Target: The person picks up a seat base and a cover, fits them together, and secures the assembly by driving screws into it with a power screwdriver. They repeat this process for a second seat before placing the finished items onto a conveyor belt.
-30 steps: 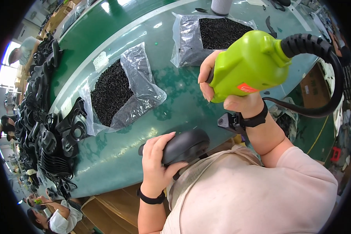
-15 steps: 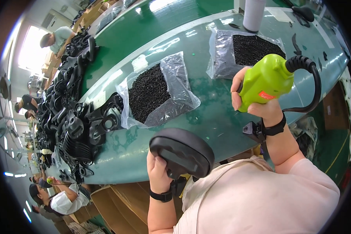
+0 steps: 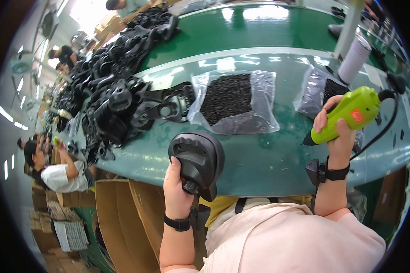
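Observation:
My left hand (image 3: 176,196) is wrapped round a black rounded plastic part (image 3: 198,159) with a domed rim and a short stub at its lower end. It is held up over the near edge of the table. Off to the right, my right hand (image 3: 340,136) grips a lime-green electric screwdriver (image 3: 368,102), its dark tip pointing down and left, its black cable trailing behind. Beyond the hands lies an open clear bag of small black screws (image 3: 228,98). A second such bag (image 3: 313,88) is partly hidden behind the screwdriver.
A big heap of black plastic parts (image 3: 107,86) covers the table's left side. A white cylinder (image 3: 354,59) stands beside a post at the far right. Cardboard boxes (image 3: 116,223) are below the near edge. Co-workers sit at the left, one in a white shirt (image 3: 64,179).
My view has swung, shifting the table's things rightward. The black part has turned so its other side shows. The screwdriver has tilted, bringing its tip into sight.

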Motion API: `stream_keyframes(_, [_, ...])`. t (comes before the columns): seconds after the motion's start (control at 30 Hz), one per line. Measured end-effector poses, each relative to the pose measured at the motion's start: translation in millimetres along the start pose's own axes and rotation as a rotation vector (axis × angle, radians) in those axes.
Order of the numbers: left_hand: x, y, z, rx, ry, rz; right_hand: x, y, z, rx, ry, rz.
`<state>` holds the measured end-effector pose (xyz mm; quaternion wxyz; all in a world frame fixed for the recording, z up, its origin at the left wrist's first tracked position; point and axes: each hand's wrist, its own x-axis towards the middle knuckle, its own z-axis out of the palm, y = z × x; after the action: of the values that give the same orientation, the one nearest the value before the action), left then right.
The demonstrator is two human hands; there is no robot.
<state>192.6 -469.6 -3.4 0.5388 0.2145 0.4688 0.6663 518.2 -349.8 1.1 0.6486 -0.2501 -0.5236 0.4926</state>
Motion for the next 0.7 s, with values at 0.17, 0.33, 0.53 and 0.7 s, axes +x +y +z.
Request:
stream_keyframes(0.17, [-14, 16, -82, -0.339, 0.303, 0.145, 14, 17, 24, 0.102, -0.069, 0.014])
stream_keyframes(0.33, [-65, 38, -194, -0.574, 0.819, 0.780, 10, 34, 26, 0.099, -0.034, 0.098])
stream_keyframes(0.53, [-49, 32, -183, -0.758, 0.726, 0.666, 14, 35, 17, 0.137, -0.024, 0.153])
stream_keyframes(0.7, [48, 94, -99, -0.162, -0.005, 0.555, 8, 38, 13, 0.211, -0.084, 0.174])
